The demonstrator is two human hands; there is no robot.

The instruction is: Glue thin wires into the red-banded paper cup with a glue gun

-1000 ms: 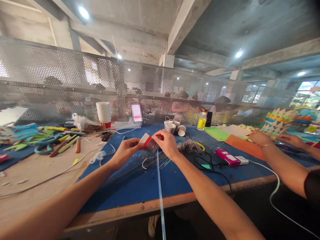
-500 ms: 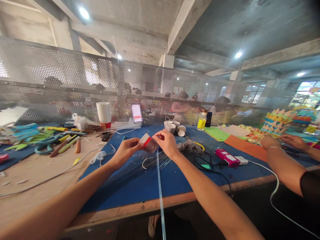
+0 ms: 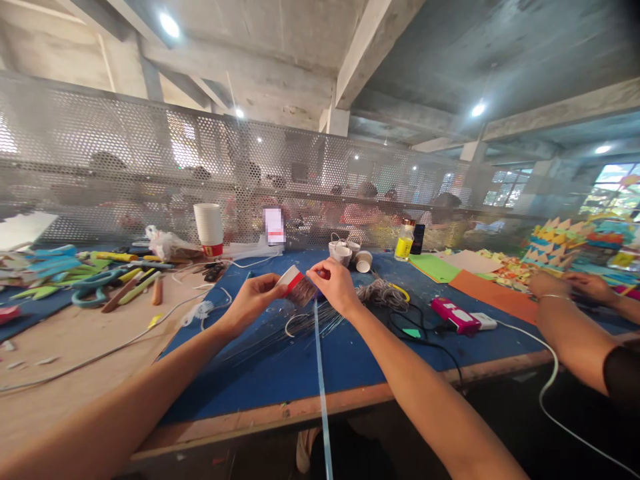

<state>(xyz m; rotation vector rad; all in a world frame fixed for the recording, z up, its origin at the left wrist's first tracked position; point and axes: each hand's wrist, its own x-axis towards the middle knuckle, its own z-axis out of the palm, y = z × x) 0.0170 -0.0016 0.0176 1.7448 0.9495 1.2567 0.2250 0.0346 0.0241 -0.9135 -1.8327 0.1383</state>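
Note:
My left hand [image 3: 260,299] pinches the white end of a paper cup [image 3: 297,285] with a red band, tilted over the blue mat [image 3: 260,380]. My right hand [image 3: 334,285] is closed at the cup's other end, its fingertips pressed together; whatever lies between them is too small to make out. A pale blue strip [image 3: 321,373] hangs from near the cup over the table's front edge. Beneath the hands lie thin wires [image 3: 327,320]. Behind my right hand stand small white cups with string handles [image 3: 340,252].
Stacked paper cups [image 3: 208,228] stand back left, near scissors [image 3: 93,288] and tools. To the right are corded bundles [image 3: 383,293], a yellow bottle [image 3: 404,241], a pink device [image 3: 455,316], coloured paper [image 3: 493,298] and another person's hands [image 3: 550,285].
My hands and the cup stay almost in place. At the right, the other person's hands and forearm have shifted slightly to the right.

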